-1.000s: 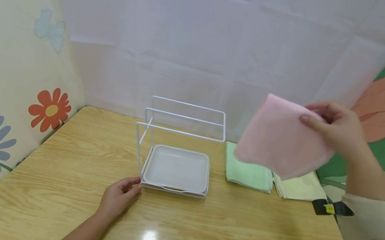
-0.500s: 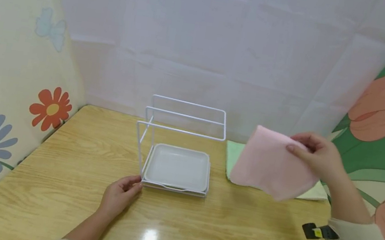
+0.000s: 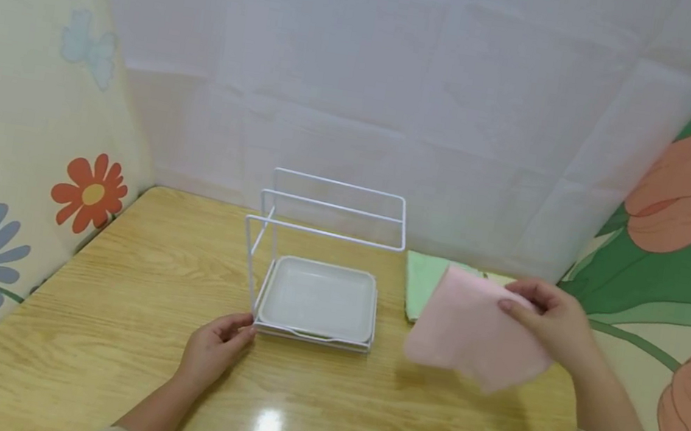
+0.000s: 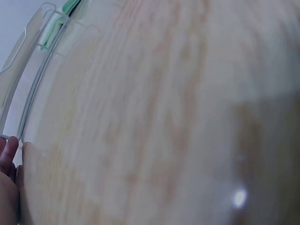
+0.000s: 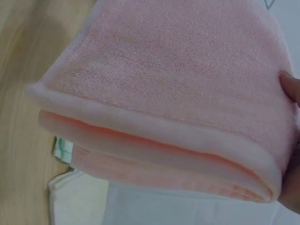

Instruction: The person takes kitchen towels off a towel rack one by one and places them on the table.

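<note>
My right hand (image 3: 547, 324) pinches a folded pink towel (image 3: 475, 332) by its upper right edge, thumb in front. The towel hangs above the table to the right of a white wire rack (image 3: 329, 234). The right wrist view shows its layered fold and fluffy face (image 5: 178, 61) up close. At the rack's front left corner, my left hand (image 3: 214, 345) grips the base between thumb and fingers; only those fingertips (image 4: 10, 145) show in the left wrist view. A shallow white tray (image 3: 320, 297) sits in the rack's base, under the raised wire bars.
Behind the pink towel lie a folded green towel (image 3: 422, 283) and a pale yellow towel (image 3: 499, 278), both partly hidden. The wooden table (image 3: 130, 265) meets a white sheet (image 3: 342, 58) at the back. Flower-printed panels flank both sides.
My right hand has lowered the pink towel toward the table and slightly left, bringing it nearer the front. The left hand and the rack have stayed in place.
</note>
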Demonstrator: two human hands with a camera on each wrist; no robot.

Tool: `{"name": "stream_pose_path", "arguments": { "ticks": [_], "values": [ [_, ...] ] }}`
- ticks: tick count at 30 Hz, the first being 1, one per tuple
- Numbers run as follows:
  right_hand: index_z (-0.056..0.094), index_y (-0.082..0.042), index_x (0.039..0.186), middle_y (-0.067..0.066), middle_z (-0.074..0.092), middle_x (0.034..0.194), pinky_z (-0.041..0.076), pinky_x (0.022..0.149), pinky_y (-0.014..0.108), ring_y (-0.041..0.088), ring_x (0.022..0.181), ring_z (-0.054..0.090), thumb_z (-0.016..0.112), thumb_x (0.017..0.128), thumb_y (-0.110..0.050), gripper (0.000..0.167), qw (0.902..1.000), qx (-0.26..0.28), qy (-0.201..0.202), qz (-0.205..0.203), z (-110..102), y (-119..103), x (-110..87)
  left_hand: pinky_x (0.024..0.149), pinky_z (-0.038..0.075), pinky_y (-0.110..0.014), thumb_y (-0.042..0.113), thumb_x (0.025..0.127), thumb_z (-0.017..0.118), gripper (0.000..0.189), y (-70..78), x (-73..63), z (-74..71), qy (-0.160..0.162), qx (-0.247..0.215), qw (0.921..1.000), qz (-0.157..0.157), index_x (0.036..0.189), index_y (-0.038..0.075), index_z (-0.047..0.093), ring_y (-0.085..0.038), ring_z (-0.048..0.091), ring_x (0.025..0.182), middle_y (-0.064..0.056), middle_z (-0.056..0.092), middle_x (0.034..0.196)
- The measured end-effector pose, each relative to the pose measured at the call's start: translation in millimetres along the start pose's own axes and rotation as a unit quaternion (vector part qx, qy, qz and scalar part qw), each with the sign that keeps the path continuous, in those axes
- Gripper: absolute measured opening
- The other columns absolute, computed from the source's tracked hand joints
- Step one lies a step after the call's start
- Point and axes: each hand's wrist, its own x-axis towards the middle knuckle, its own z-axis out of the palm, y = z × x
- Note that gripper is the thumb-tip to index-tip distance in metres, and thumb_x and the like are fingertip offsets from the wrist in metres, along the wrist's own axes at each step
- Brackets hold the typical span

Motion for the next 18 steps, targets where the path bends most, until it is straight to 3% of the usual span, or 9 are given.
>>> {"name": "stream_pose_path", "arguments": {
  "ticks": [7, 18],
  "values": [
    [0.070, -0.007, 0.108, -0.002, 0.072, 0.098, 0.048, 0.071, 0.016, -0.009, 0.082, 0.057, 0.071, 0.091, -0.027, 0.026, 0.9998, -0.010, -0.015, 0.002, 14, 9, -13.7, 0.065, 0.049, -0.010, 0.013, 0.090, 0.071, 0.031, 0.9, -0.3, -0.9, -0.003, -0.007, 0.9999, -0.013, 0.114, -0.005, 0.068, 0.011, 0.058, 0.072, -0.020, 0.074, 0.102],
    [0.071, -0.006, 0.104, 0.008, 0.074, 0.099, 0.049, 0.072, 0.014, -0.011, 0.085, 0.057, 0.074, 0.088, -0.019, 0.020, 0.9997, 0.009, -0.020, -0.013, 25, 13, -35.1, 0.065, 0.050, -0.012, 0.010, 0.089, 0.071, 0.026, 0.9, -0.3, 0.9, 0.010, 0.015, 0.9998, 0.008, 0.110, -0.005, 0.070, 0.010, 0.058, 0.072, -0.020, 0.074, 0.098]
  ]
}}
